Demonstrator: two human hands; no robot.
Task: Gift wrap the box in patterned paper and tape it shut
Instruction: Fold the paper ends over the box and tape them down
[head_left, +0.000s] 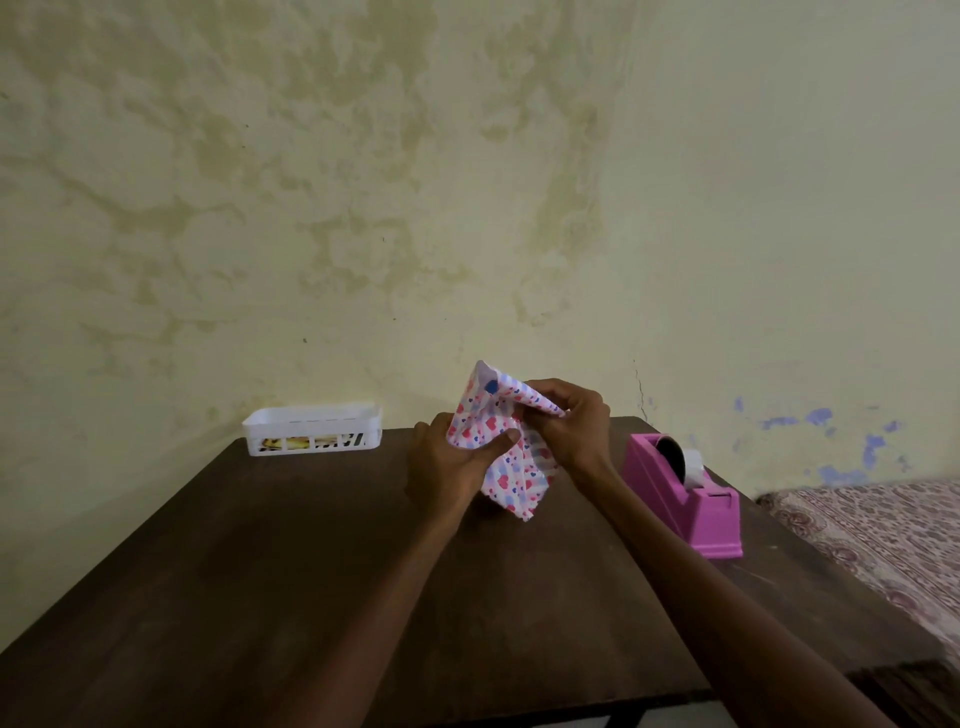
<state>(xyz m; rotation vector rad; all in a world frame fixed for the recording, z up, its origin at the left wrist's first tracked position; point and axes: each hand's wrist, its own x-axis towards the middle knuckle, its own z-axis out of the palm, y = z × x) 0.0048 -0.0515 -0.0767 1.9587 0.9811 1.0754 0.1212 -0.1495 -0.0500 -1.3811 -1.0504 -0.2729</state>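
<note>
Hands (451, 460) (571, 422) grip paper (514, 480); basket (311, 414) holds something yellow.

Two hands (452, 457), one paper-wrapped box (511, 462), one pink tape dispenser (691, 499), one white basket (311, 428), one table (311, 571)

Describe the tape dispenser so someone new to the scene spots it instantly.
Start at the dark wooden table against the stained wall and go to its right edge, right of the wrapped box being held. The tape dispenser stands there. It is a solid bright pink block with a tape roll on top, unlike the white slotted basket at the back left.
</note>
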